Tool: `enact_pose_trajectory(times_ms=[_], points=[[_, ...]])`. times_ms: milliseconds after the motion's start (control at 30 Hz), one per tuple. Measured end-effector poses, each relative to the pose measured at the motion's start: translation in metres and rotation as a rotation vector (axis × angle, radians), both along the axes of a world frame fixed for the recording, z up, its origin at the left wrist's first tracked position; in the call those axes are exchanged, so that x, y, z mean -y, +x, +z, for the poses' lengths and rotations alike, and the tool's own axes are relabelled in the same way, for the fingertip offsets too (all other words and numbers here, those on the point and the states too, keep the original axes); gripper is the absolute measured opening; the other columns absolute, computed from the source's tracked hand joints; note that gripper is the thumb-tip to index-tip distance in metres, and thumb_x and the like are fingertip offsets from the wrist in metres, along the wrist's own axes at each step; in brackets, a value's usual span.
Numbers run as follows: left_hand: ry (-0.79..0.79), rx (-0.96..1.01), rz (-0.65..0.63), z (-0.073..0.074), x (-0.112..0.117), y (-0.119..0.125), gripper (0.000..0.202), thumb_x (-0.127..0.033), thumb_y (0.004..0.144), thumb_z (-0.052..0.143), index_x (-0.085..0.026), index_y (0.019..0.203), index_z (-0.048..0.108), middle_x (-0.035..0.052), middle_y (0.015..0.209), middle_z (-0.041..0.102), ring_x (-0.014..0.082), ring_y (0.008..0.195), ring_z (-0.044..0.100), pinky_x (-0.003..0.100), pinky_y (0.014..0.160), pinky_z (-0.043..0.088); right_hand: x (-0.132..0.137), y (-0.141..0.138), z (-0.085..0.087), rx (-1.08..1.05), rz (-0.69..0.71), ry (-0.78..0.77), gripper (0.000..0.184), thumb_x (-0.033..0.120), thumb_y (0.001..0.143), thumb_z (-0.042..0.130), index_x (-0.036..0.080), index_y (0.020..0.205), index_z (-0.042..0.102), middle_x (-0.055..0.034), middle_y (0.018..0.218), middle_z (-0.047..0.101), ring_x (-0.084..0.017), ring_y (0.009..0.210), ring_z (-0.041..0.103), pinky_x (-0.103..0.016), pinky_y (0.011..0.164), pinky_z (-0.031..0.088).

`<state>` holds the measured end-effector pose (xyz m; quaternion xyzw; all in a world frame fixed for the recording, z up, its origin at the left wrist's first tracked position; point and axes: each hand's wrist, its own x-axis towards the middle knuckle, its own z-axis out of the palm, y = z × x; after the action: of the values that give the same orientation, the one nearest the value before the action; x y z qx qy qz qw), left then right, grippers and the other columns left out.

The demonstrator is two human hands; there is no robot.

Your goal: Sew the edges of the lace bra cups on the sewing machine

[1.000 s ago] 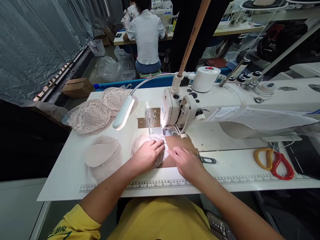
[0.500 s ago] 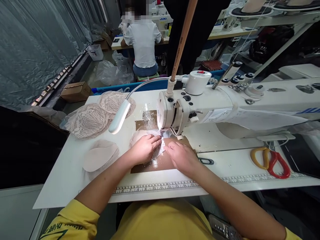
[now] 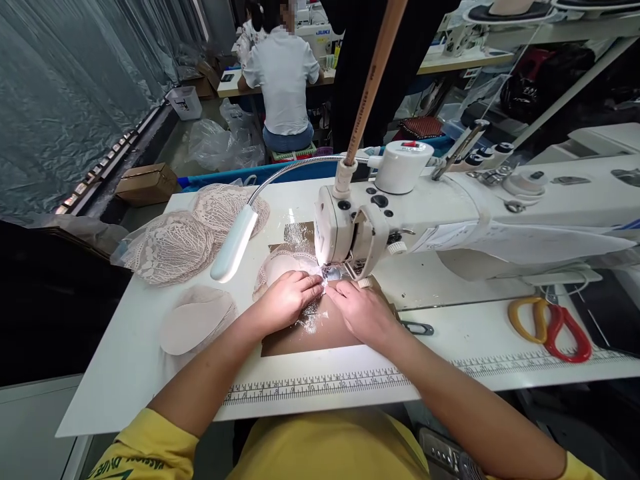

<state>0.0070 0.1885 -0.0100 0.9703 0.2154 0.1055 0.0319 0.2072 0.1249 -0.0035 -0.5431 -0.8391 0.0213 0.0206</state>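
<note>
Pressing flat on the lace-edged piece (image 3: 277, 268), the left hand (image 3: 289, 300) risks a sewing machine (image 3: 334, 230) jab by sliding far, right hand (image 3: 365, 311) curled, grip unclear!

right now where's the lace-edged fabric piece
Just left of centre in the head view, the lace-edged fabric piece lies partly under the left hand, beside the sewing machine.

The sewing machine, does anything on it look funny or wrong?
A brown stick with printing pokes up from the head of the sewing machine. It looks odd because it seems more like a pencil than a machine part.
</note>
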Motion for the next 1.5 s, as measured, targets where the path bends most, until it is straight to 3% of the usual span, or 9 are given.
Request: enact_pose_trajectory(times_ms=[233, 433, 567, 733, 900, 1067, 1233, 1367, 1500], points=[[-0.026, 0.004, -0.004, -0.001, -0.006, 0.000, 0.039, -0.009, 0.090, 0.041, -0.013, 0.126, 0.056, 0.0112, 0.132, 0.056, 0.0243, 0.108, 0.051, 0.040, 0.088, 0.047, -0.004, 0.000, -0.002, -0.020, -0.022, 0.067, 0.039, 0.006, 0.085, 0.042, 0.016, 0.115, 0.064, -0.0094, 0.090, 0.065, -0.017, 0.068, 0.053, -0.030, 0.058, 0.033], [-0.059, -0.013, 0.038, -0.001, -0.018, 0.001, 0.041, -0.012, 0.089, 0.044, -0.016, 0.128, 0.055, 0.0107, 0.130, 0.057, 0.0233, 0.098, 0.052, 0.040, 0.087, 0.046, -0.008, 0.001, -0.004, -0.054, -0.041, 0.095, 0.046, 0.005, 0.082, 0.042, 0.021, 0.120, 0.062, -0.0057, 0.090, 0.066, -0.016, 0.069, 0.053, -0.028, 0.059, 0.035], [-0.056, -0.018, 0.058, -0.002, -0.020, 0.001, 0.042, -0.014, 0.088, 0.046, -0.015, 0.129, 0.054, 0.0107, 0.129, 0.058, 0.0247, 0.100, 0.051, 0.040, 0.087, 0.044, -0.008, 0.005, -0.009, -0.130, -0.035, 0.122, 0.046, 0.007, 0.082, 0.043, 0.025, 0.120, 0.062, -0.0041, 0.097, 0.066, -0.015, 0.073, 0.055, -0.026, 0.060, 0.037], [-0.049, -0.010, 0.075, -0.003, -0.020, 0.002, 0.041, -0.015, 0.088, 0.046, -0.016, 0.129, 0.054, 0.0114, 0.127, 0.059, 0.0257, 0.104, 0.050, 0.041, 0.089, 0.043, -0.007, 0.007, -0.015, -0.173, -0.049, 0.134, 0.042, 0.011, 0.086, 0.044, 0.025, 0.120, 0.064, -0.0037, 0.091, 0.067, -0.015, 0.071, 0.056, -0.026, 0.060, 0.038], [-0.005, -0.032, 0.152, 0.005, -0.017, 0.000, 0.038, -0.016, 0.088, 0.045, -0.015, 0.125, 0.055, 0.0149, 0.123, 0.058, 0.0286, 0.114, 0.048, 0.045, 0.093, 0.040, -0.008, 0.009, -0.018, -0.224, -0.048, 0.135, 0.041, 0.008, 0.085, 0.043, 0.022, 0.117, 0.065, -0.0042, 0.092, 0.068, -0.016, 0.077, 0.058, -0.026, 0.068, 0.041], [-0.024, -0.127, 0.298, 0.022, -0.008, -0.005, 0.028, -0.031, 0.091, 0.044, -0.013, 0.098, 0.064, 0.0135, 0.101, 0.063, 0.0258, 0.091, 0.057, 0.039, 0.076, 0.046, -0.009, 0.011, -0.018, -0.246, -0.075, 0.172, 0.036, 0.010, 0.085, 0.044, 0.023, 0.107, 0.069, -0.0035, 0.091, 0.069, -0.017, 0.079, 0.059, -0.027, 0.073, 0.042], [-0.078, -0.154, 0.279, 0.025, 0.002, -0.003, 0.029, -0.029, 0.093, 0.040, -0.015, 0.086, 0.065, 0.0082, 0.080, 0.059, 0.0203, 0.075, 0.056, 0.032, 0.063, 0.044, -0.009, 0.012, -0.019, -0.207, -0.115, 0.183, 0.033, 0.012, 0.085, 0.045, 0.023, 0.104, 0.070, -0.0031, 0.089, 0.070, -0.018, 0.076, 0.058, -0.029, 0.072, 0.042], [-0.078, -0.073, 0.242, 0.017, 0.008, 0.002, 0.028, -0.029, 0.093, 0.040, -0.014, 0.091, 0.065, 0.0100, 0.086, 0.060, 0.0208, 0.079, 0.055, 0.033, 0.068, 0.046, -0.009, 0.011, -0.018, -0.199, -0.118, 0.173, 0.033, 0.013, 0.086, 0.045, 0.024, 0.106, 0.070, -0.0045, 0.090, 0.069, -0.019, 0.080, 0.059, -0.030, 0.074, 0.043], [-0.086, -0.016, 0.137, 0.011, 0.012, 0.006, 0.031, -0.025, 0.092, 0.041, -0.015, 0.114, 0.060, 0.0126, 0.109, 0.061, 0.0229, 0.094, 0.055, 0.038, 0.080, 0.046, -0.010, 0.011, -0.017, -0.194, -0.120, 0.173, 0.032, 0.013, 0.087, 0.044, 0.022, 0.101, 0.071, -0.0064, 0.092, 0.069, -0.019, 0.084, 0.059, -0.030, 0.075, 0.042]])
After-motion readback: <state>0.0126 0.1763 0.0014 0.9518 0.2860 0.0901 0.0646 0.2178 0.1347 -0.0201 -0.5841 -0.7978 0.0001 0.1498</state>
